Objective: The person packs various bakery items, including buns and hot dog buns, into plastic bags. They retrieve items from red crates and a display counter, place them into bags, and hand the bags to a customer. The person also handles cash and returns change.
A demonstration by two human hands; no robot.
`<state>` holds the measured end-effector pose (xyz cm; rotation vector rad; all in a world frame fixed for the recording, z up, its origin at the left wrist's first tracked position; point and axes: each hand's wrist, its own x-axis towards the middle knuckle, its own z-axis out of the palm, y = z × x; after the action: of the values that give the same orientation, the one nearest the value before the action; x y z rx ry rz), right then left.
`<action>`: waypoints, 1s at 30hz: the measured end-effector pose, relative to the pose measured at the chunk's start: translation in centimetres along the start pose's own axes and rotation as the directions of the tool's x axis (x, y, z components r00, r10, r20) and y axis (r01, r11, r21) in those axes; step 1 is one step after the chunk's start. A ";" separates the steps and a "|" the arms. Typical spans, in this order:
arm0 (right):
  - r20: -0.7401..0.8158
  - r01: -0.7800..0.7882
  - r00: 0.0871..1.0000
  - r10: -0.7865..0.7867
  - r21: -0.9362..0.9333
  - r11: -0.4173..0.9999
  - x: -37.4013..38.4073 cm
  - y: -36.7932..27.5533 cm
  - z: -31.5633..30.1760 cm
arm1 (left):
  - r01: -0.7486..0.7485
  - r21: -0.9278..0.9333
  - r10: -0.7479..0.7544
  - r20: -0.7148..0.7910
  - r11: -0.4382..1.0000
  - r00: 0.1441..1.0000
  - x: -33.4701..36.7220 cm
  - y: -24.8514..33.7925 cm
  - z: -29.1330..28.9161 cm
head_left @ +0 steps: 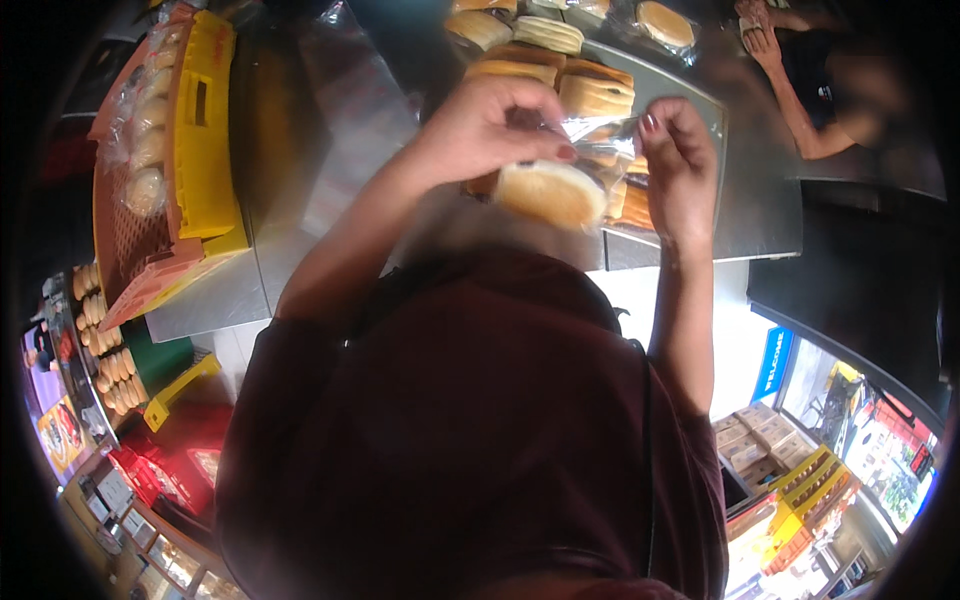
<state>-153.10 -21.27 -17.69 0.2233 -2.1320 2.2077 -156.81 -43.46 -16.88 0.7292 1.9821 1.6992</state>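
Between my hands is a clear plastic bag (602, 130), pinched at one end by my left hand (505, 125) and at the other by my right hand (682, 165). Both hands have closed fingers, thumbs pressed to fingertips. A round, pale golden bun (551, 196) hangs just below my left fingertips, and it seems to be inside the bag, though glare and blur hide the bag's edge. Behind the hands, browned rectangular loaves (597, 88) lie on a metal tray (708, 105). More loaves show partly below the bag, beside my right hand.
On the left a yellow crate (205, 120) holds a row of bagged round buns (150, 145). Flat clear plastic bags (355, 120) lie on the metal table. At the far right another person's hand (762, 45) holds something I cannot make out. A bagged bun (665, 25) sits at the back.
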 end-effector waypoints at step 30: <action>0.207 0.145 0.977 -0.052 -0.463 0.875 11.1 5.4 4.0 | 0.600 0.625 0.142 -0.742 0.500 0.655 -9.1 -21.4 -8.6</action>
<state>-164.58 -26.10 -21.27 0.5124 -2.6136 1.5904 -157.59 -58.20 -36.76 -0.1316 3.3605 0.7056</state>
